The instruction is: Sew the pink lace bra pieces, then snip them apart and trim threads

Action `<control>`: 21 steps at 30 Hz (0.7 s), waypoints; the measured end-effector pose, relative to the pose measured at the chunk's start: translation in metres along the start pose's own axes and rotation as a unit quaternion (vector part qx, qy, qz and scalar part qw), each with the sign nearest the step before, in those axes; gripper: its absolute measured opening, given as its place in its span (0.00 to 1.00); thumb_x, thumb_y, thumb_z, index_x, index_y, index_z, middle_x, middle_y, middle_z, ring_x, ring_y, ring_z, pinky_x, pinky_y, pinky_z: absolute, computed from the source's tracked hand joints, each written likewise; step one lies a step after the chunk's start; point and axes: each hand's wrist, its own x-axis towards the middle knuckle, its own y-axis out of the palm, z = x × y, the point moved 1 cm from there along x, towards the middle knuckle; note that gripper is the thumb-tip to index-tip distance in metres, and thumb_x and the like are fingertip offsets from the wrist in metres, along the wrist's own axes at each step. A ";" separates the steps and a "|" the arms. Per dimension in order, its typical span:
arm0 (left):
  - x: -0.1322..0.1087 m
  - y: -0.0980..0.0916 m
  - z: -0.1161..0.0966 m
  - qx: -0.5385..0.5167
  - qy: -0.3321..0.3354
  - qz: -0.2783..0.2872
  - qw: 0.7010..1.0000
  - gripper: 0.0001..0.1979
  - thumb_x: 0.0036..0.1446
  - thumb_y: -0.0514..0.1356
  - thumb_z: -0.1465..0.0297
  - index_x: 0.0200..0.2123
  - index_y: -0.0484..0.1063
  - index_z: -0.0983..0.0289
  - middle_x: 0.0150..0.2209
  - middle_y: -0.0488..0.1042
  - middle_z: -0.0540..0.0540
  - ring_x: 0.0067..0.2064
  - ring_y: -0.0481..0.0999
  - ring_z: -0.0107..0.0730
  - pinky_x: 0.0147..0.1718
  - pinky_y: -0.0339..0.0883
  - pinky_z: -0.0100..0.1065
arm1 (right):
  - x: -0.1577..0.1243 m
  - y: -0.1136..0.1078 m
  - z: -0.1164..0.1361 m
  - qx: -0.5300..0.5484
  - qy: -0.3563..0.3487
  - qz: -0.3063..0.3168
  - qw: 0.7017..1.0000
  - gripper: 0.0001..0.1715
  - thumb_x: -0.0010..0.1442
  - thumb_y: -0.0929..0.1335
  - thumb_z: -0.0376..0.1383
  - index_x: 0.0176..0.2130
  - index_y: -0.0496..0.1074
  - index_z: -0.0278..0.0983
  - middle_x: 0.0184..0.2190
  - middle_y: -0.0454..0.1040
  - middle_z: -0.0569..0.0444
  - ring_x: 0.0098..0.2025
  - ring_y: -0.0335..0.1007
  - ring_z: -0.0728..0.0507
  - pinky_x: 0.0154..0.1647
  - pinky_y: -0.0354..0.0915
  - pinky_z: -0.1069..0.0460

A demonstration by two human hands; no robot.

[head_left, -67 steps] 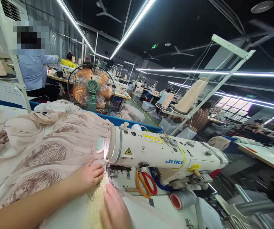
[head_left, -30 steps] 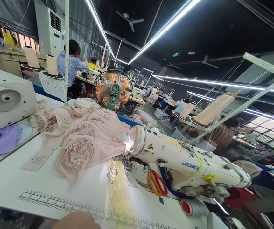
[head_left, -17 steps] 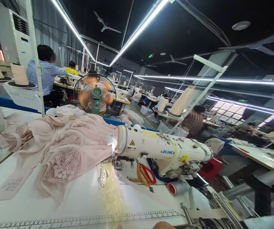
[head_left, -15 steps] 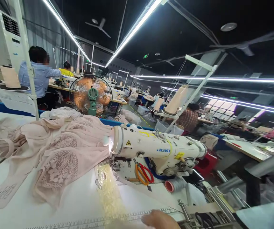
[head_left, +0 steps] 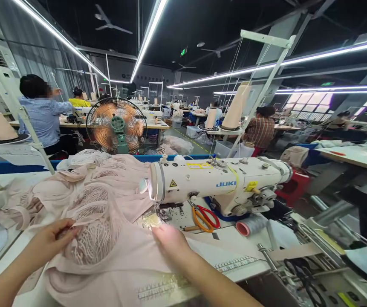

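Observation:
A pale pink lace bra lies across the front of the sewing table, its lace cup facing up. Closed in a pinch, my left hand grips the upper edge of that cup. My right hand, slightly blurred, is closed on the bra's right side, just in front of the needle area. The white JUKI sewing machine stands behind my right hand. Clear yellowish tape covers the bed below the machine's lit head. More pink bras are heaped behind and left of the one I hold.
Orange-handled and red-handled scissors and a grey thread spool lie right of my right hand. A printed ruler runs along the front edge. A caged fan stands beyond the table. Co-workers sit at other machines.
Both hands have come into full view, with a bra drawn to the front between them. Earlier only one blurred hand showed at the bottom edge. The view has levelled.

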 end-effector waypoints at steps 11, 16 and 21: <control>0.006 0.068 -0.149 -0.173 0.184 -0.048 0.967 0.13 0.63 0.46 0.67 0.47 0.66 0.62 0.43 0.74 0.58 0.42 0.76 0.34 0.40 0.74 0.33 | 0.016 0.032 0.009 -0.111 0.048 -0.061 0.991 0.14 0.55 0.63 0.23 0.36 0.73 0.37 0.34 0.75 0.48 0.38 0.70 0.39 0.35 0.66 0.49; 0.012 0.137 -0.160 -0.131 0.284 0.062 0.948 0.21 0.63 0.48 0.68 0.58 0.60 0.62 0.56 0.69 0.59 0.57 0.68 0.40 0.55 0.65 0.43 | -0.022 0.026 0.002 -0.098 0.008 -0.063 0.993 0.16 0.60 0.63 0.33 0.48 0.70 0.37 0.44 0.75 0.48 0.45 0.71 0.41 0.45 0.68 0.51; 0.012 0.138 -0.150 0.030 0.308 0.086 0.947 0.24 0.60 0.54 0.66 0.59 0.62 0.66 0.61 0.63 0.61 0.60 0.61 0.53 0.55 0.61 0.51 | -0.074 0.036 -0.030 -0.123 -0.174 -0.101 0.972 0.22 0.62 0.62 0.39 0.54 0.65 0.33 0.53 0.71 0.43 0.54 0.68 0.38 0.51 0.67 0.48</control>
